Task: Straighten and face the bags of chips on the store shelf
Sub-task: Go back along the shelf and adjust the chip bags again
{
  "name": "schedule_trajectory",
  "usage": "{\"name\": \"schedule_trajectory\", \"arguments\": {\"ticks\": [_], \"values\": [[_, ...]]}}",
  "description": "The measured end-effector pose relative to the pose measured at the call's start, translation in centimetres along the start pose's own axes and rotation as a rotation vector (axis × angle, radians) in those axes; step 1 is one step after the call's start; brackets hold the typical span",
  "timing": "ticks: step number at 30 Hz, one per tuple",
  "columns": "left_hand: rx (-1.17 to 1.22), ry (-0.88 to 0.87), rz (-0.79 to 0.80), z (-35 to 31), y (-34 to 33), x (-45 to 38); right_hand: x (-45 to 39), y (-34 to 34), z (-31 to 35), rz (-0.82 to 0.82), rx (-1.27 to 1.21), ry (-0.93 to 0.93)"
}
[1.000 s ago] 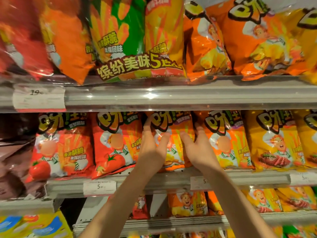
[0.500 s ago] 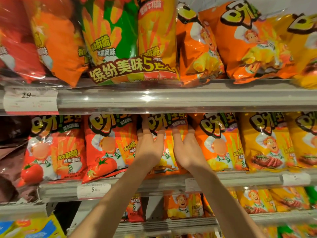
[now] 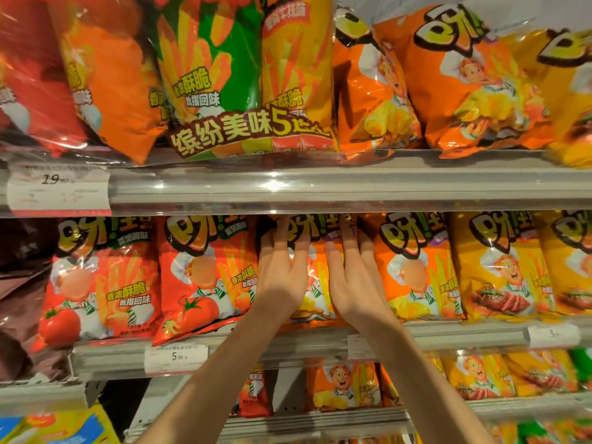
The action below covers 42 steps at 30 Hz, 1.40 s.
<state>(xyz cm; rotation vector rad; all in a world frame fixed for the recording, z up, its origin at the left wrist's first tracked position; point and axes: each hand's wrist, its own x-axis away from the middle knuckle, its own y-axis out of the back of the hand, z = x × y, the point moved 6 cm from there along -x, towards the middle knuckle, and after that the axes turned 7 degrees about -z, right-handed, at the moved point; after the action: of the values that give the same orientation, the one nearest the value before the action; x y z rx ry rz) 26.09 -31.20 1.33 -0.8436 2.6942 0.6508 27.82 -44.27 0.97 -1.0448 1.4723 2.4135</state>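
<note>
Now flatter vs 1 s ago | both hands, left hand + right hand, fingers straight, pressing orange bag, gripping nothing | bag prob. being pushed back into row on shelf.

Your reach is capped by the upper shelf rail; red tomato bag and orange bag crowd both flanks.

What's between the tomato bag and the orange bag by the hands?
In the head view, the orange chip bag that both hands press.
</note>
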Motion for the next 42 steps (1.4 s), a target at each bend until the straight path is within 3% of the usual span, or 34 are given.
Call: {"name": "schedule_trajectory", "arguments": {"ticks": [2,7,17,22,28,34,42], "values": [[0.005,-0.001,0.011,0.0,-0.4,-0.2,-0.2,-0.2,-0.3,-0.014,-0.003,-0.008],[0.02,0.02,0.092,0.8,-0.4,-0.6,0.0,0.4,-0.8,0.051,-0.387,-0.291],[0.174,-0.045,0.159,1.2,3.2,1.9,1.8,3.2,-2.4,0.042,-0.562,-0.29],[0.187,-0.077,0.109,1.8,5.6,5.0,4.5,4.9,-3.7,0.0,-0.809,-0.42],[0.267,0.038,-0.009,2.7,7.2,8.5,7.9,5.8,-5.2,-0.032,-0.811,-0.355],[0.331,0.108,0.04,3.7,7.9,10.0,10.9,4.3,-5.9,0.017,-0.871,-0.496],[0.293,-0.021,0.132,4.0,11.7,8.6,12.2,4.4,-2.0,-0.068,-0.84,-0.592]]}}
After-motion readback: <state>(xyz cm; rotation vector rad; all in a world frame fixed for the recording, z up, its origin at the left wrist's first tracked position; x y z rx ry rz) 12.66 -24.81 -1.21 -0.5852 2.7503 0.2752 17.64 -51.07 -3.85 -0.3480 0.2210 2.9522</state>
